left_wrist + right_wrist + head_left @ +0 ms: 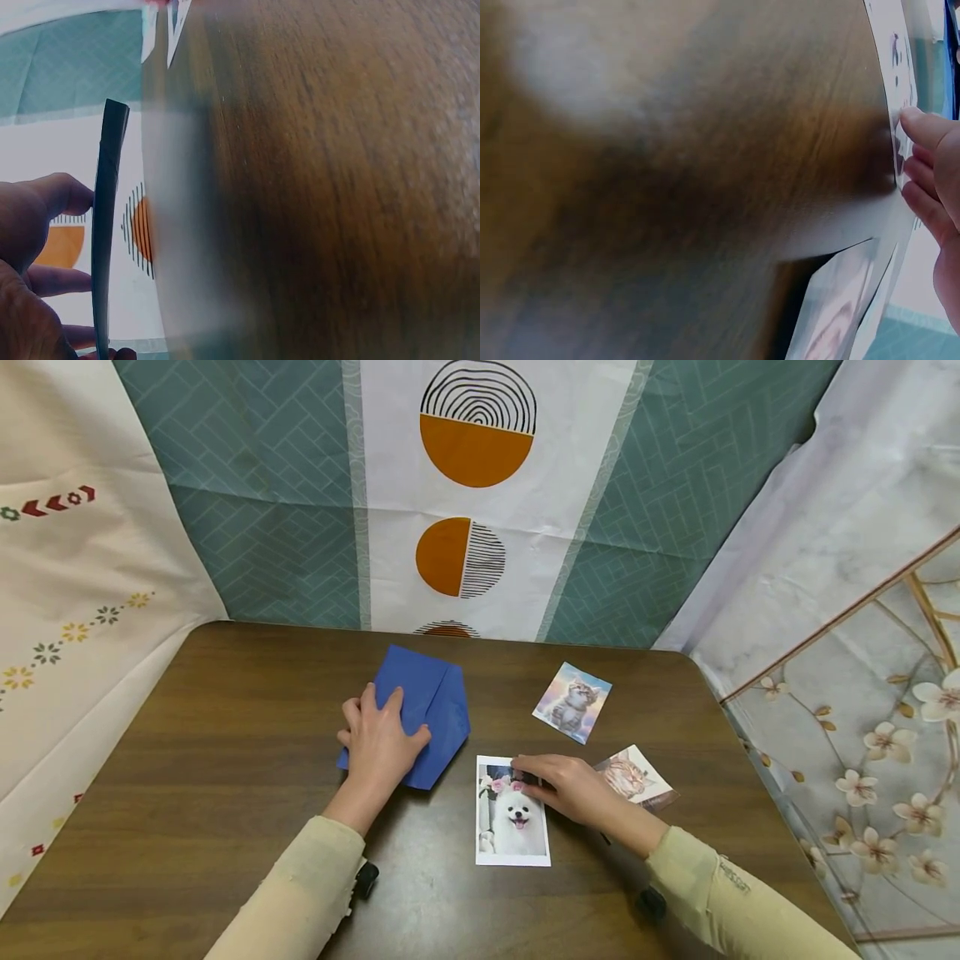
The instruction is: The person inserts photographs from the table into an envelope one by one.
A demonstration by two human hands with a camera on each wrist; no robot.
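A blue envelope [447,739] is in my left hand [378,735]: fingers curl over its left side and the thumb lies across it. The left wrist view shows the envelope [109,202] edge-on, with a gap from the table and one fingertip round its far side. My right hand [570,789] touches the upper right corner of a white-bordered dog photo [517,827]. Its fingers and thumb extend over the picture, and that photo lies flat before me. In the right wrist view, the thumb [922,127] rests at the photo's [891,60] surface.
A kitten picture card [573,702] lies at the back right of the brown wooden table [187,793]. Another card [637,777] with a pinkish cat picture, in what looks like a clear sleeve, lies partly behind my right wrist. Patterned cloths [285,527] hang around the table's edges.
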